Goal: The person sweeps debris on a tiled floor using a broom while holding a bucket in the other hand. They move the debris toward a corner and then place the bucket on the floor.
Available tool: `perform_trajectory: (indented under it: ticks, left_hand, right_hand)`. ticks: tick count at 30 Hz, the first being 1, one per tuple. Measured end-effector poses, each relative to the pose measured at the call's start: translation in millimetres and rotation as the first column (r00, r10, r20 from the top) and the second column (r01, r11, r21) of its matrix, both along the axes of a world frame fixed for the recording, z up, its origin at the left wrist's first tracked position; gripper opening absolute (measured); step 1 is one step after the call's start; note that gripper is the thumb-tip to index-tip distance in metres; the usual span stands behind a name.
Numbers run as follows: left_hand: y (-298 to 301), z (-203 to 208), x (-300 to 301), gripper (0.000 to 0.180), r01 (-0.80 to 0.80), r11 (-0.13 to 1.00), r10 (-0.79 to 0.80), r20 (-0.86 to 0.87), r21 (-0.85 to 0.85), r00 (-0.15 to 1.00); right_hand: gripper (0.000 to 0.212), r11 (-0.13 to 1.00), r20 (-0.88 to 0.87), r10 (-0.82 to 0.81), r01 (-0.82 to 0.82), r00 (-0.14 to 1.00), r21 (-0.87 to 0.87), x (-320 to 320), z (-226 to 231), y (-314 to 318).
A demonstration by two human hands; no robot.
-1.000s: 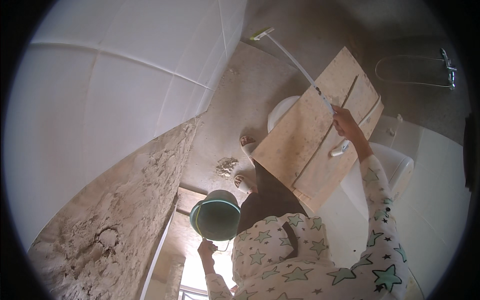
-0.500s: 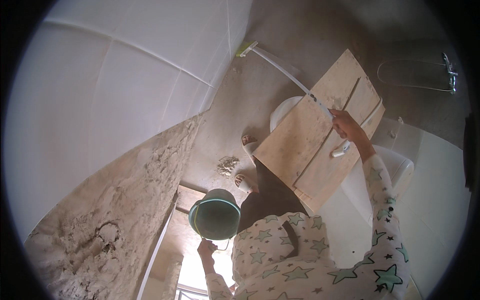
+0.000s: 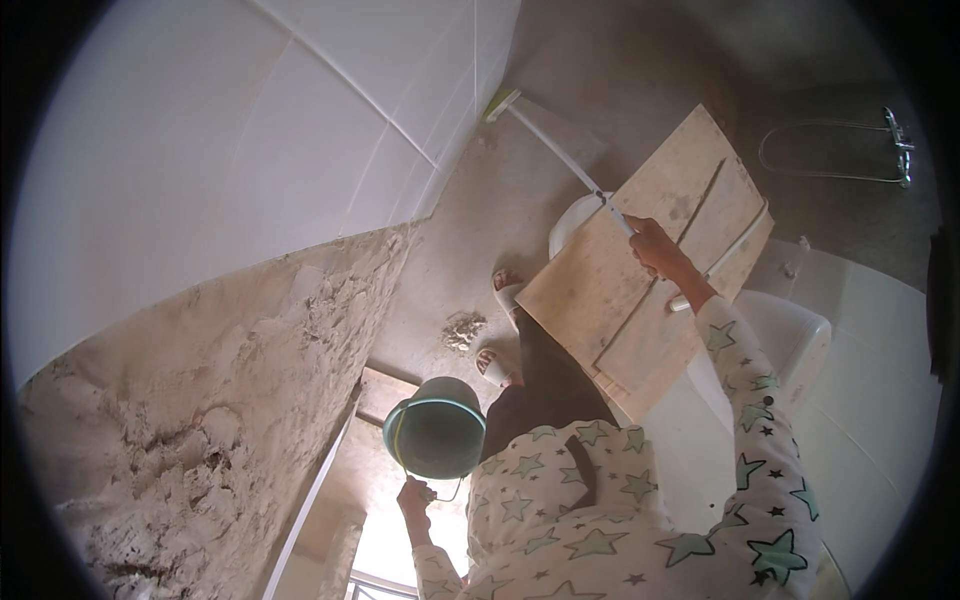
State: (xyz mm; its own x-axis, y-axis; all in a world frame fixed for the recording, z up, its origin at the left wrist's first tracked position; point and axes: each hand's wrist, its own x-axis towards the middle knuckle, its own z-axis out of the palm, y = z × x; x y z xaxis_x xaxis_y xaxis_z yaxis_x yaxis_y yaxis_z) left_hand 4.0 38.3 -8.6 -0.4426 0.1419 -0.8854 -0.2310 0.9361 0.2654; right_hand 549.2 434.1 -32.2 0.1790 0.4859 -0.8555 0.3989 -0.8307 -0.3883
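Green, the bucket (image 3: 435,432) hangs by its handle from the closed left hand (image 3: 415,500), beside the leg. The right hand (image 3: 655,250) is wrapped around the pole of a brush (image 3: 555,150), its head near the foot of the tiled wall (image 3: 310,130). A wide swing might knock the board (image 3: 600,275) beneath; the rubble (image 3: 463,331) by the sandals (image 3: 492,368) could cause a slip, tipping the bucket.

Dusty grey-brown floor (image 3: 425,275) with a small heap of debris (image 3: 463,331) beside two sandalled feet (image 3: 507,292)
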Motion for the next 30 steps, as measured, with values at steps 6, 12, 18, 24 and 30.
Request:
perform_trajectory:
  ticks: [6,12,18,24,30]
  left_hand:
    - [-6.2,-14.1,3.1,0.041,-0.020,0.998,0.016,0.063,0.057,0.998]
    - [-23.9,-11.0,-10.7,0.038,-0.021,1.000,0.022,0.027,-0.005,0.999]
    - [-42.7,-17.4,-7.2,0.037,0.007,0.999,-0.008,0.020,0.035,1.000]
    - [-60.3,-19.9,-12.7,0.036,-0.014,0.999,0.011,0.067,0.043,0.998]
    - [-83.1,-22.8,-13.1,0.037,-0.074,0.996,0.072,0.048,0.041,0.996]
  right_hand:
    - [0.057,0.980,-0.023,0.196,-0.197,0.980,-0.040,27.3,64.4,-10.4]
    - [0.049,0.853,0.469,0.391,-0.504,0.792,0.139,70.2,77.9,-44.0]
    - [0.024,0.596,0.847,0.410,-0.802,0.338,0.032,44.3,77.9,8.8]
    - [0.011,0.455,0.882,0.461,-0.879,0.100,-0.139,-30.2,-2.7,33.3]
    - [0.018,0.301,0.826,0.563,-0.938,0.027,-0.175,-74.6,25.4,-14.6]
